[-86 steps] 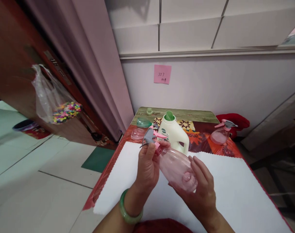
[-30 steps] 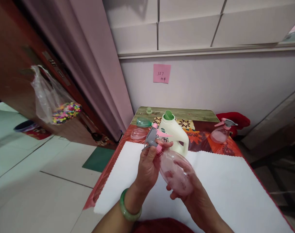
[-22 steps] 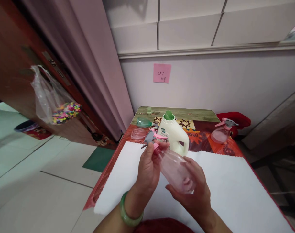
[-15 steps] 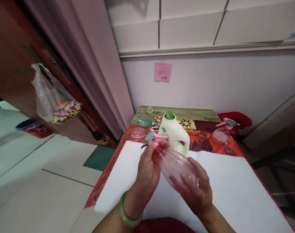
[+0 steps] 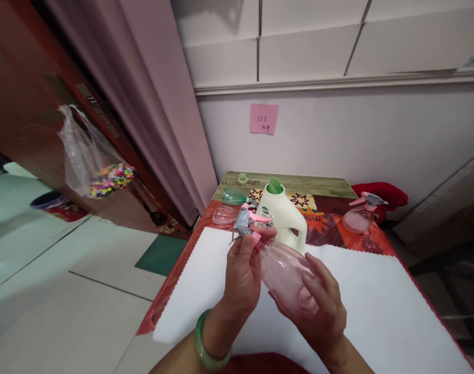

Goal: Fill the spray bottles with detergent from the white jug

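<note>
Between my two hands a clear pink spray bottle is held tilted, its neck up to the left. My left hand, with a green bangle at the wrist, closes its fingers round the pink collar of the grey-and-pink trigger head. The trigger head sits at the bottle's neck; whether it is fully screwed on I cannot tell. My right hand wraps round the bottle's lower body. Just behind the bottle stands an uncapped cream detergent jug with a green spout.
A green spray bottle and a clear pink bottle lie left of the jug, near a small green cap. Another pink spray bottle stands at the right. White cloth covers the table's front. A plastic bag hangs on the door.
The trigger head has turned at the neck under my left fingers. My right fingers have shifted on the bottle's body. The whole view has moved slightly.
</note>
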A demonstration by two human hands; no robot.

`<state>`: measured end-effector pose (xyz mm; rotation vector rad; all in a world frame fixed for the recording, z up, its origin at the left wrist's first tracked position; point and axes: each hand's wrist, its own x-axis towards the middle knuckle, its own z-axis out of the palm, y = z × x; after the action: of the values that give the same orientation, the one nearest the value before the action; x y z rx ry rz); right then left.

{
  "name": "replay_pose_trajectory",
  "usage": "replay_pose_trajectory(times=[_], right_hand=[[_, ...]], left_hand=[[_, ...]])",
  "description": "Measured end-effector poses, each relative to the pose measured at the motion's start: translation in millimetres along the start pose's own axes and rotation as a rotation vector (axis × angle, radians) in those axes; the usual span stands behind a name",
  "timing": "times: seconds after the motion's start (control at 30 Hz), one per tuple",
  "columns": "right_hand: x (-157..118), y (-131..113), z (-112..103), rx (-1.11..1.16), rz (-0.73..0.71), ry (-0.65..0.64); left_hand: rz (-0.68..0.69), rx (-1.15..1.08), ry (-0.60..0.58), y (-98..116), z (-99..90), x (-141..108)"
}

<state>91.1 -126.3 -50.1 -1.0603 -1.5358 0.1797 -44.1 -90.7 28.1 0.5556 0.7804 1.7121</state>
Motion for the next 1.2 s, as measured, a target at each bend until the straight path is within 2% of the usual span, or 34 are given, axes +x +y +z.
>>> replay_pose_trajectory(times=[0.07, 0.23, 0.4, 0.57, 0.63, 0.73, 0.8, 0.93, 1.0, 1.1, 1.2], right_hand=[[4, -12, 1, 0.177, 0.252, -0.025], [21, -31, -11, 0.72, 0.855, -0.254], [32, -36, -19, 0.996, 1.219, -0.371], [28, -37, -16, 1.296, 1.524, -0.572], [26, -36, -14, 1.341, 1.528, -0.575], [27, -36, -11, 1.3, 1.416, -0.49], [27, -34, -9, 1.215, 1.305, -0.436], [24, -31, -5, 0.964, 1.069, -0.297], [20, -29, -4, 0.878, 0.987, -0.252], [16, -28, -5, 0.863, 0.948, -0.252], [17, -28, -7, 0.911, 0.991, -0.295]], left_hand=[[0.005, -0.011, -0.072, 2, -1.5, 1], [-0.004, 0.002, -0.205, 7, -9.1, 9], [-0.03, -0.002, -0.267, 7, -14.3, 13], [-0.02, 0.002, -0.337, 7, -14.5, 13], [-0.001, 0.02, -0.35, 7, -14.9, 12], [0.032, 0.107, -0.326, 7, -14.4, 12], [0.017, 0.126, -0.291, 7, -12.5, 12], [0.012, -0.004, -0.171, 8, -6.4, 11], [-0.013, -0.008, -0.163, 9, -4.3, 11], [-0.064, 0.028, -0.157, 11, -3.9, 10], [-0.072, 0.031, -0.107, 11, -5.6, 11]])
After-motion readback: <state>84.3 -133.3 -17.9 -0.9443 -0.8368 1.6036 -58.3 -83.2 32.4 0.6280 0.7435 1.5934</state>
